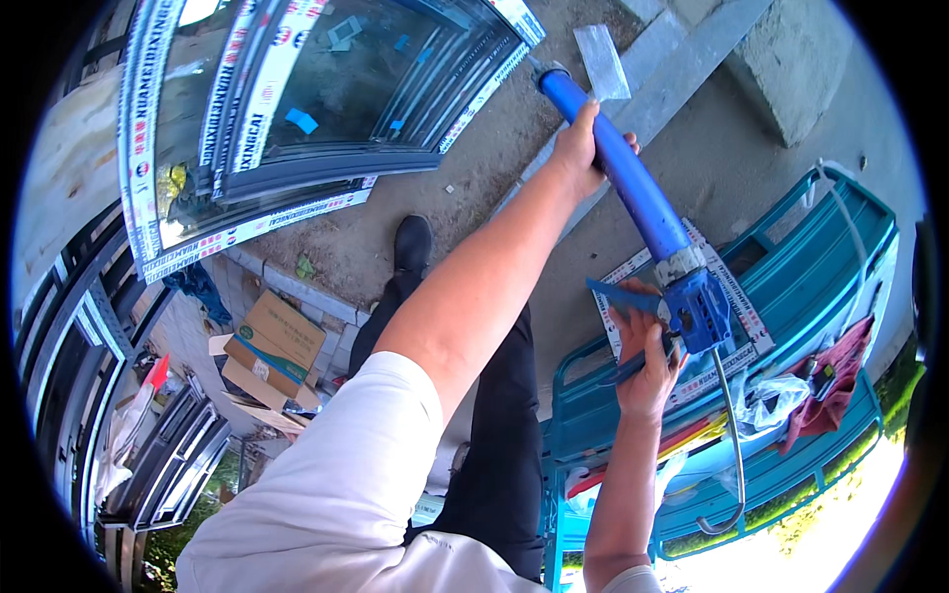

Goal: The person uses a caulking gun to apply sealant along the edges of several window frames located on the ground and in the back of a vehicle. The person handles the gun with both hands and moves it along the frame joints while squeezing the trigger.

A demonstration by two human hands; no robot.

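Note:
A blue caulking gun (636, 193) slants across the view, its nozzle end up by the corner of a glazed window frame (341, 163) and its handle toward the lower right. My left hand (581, 150) wraps round the barrel near the front, thumb lying along the top. Lower down, my right hand (645, 364) grips the handle and trigger; some of its fingers are hidden behind them. A bent metal plunger rod (733, 435) sticks out from the back of the gun. The nozzle tip is small, and I cannot tell whether it touches the frame.
A teal metal cart (811, 262) with a red cloth (830, 385) and a plastic bag (771, 400) stands at the right. Left lie an opened cardboard box (277, 341) and stacked dark frames (178, 460). A concrete block (791, 74) sits at the far right.

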